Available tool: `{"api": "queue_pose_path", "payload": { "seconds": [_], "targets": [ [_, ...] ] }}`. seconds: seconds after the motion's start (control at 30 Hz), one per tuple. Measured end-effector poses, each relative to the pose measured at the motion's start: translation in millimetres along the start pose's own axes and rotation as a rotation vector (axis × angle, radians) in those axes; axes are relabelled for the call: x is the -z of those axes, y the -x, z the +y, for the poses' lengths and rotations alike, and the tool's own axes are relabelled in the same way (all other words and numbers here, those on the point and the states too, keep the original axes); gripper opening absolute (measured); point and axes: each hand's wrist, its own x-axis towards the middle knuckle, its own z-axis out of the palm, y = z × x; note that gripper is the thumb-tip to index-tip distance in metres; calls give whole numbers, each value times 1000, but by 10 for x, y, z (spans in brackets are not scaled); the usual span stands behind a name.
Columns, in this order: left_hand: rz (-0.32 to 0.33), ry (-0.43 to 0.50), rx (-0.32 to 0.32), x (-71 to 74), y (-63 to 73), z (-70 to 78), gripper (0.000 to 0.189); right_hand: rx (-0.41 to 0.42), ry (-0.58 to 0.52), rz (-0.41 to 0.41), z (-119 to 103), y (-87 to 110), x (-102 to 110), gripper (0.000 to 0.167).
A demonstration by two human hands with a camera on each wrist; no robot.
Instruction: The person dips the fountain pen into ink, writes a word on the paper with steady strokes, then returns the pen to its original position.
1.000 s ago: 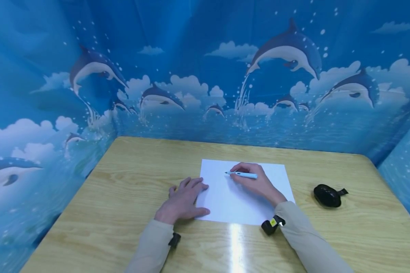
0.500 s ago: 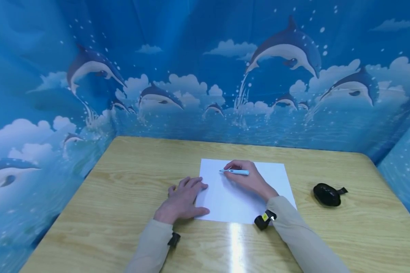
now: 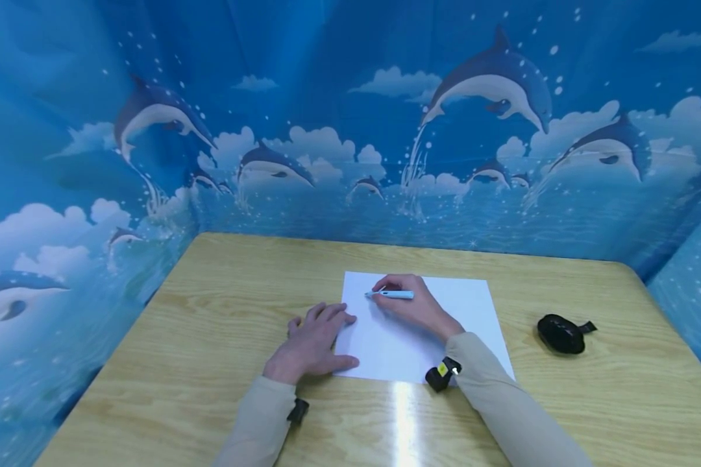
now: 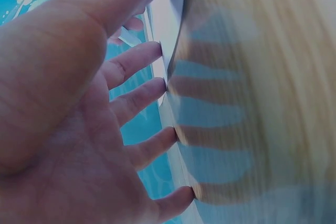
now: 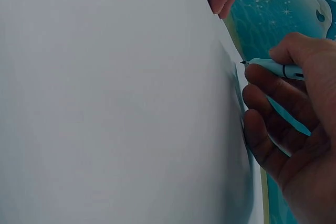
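A white sheet of paper [image 3: 370,353] lies on the wooden table. My right hand [image 3: 415,308] pinches a light blue pen [image 3: 398,294] over the upper left part of the sheet, its tip pointing left. In the right wrist view, the pen's dark tip [image 5: 243,62] is close to the paper; whether it touches cannot be told. My left hand [image 3: 311,347] rests with spread fingers at the sheet's left edge. Seen from the left wrist, the fingertips [image 4: 167,135] press down on the table and the paper's edge.
A shiny black rounded object [image 3: 561,334] with a short strap lies to the right of the paper. The wooden table [image 3: 222,305] reaches back to a blue curtain [image 3: 327,214] printed with dolphins. Each wrist carries a small black camera [image 3: 438,377].
My right hand has slid left across the sheet, carrying the pen with it. The left hand has stayed in its place at the paper's edge.
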Motion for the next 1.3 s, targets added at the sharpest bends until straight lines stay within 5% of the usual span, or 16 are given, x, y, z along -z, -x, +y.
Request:
{"api": "queue_pose_path", "payload": {
  "seconds": [1.3],
  "targets": [
    [-9,3,9,-2,-7,13,71,-99,64,-52,-71,-159,-104,17]
  ]
}}
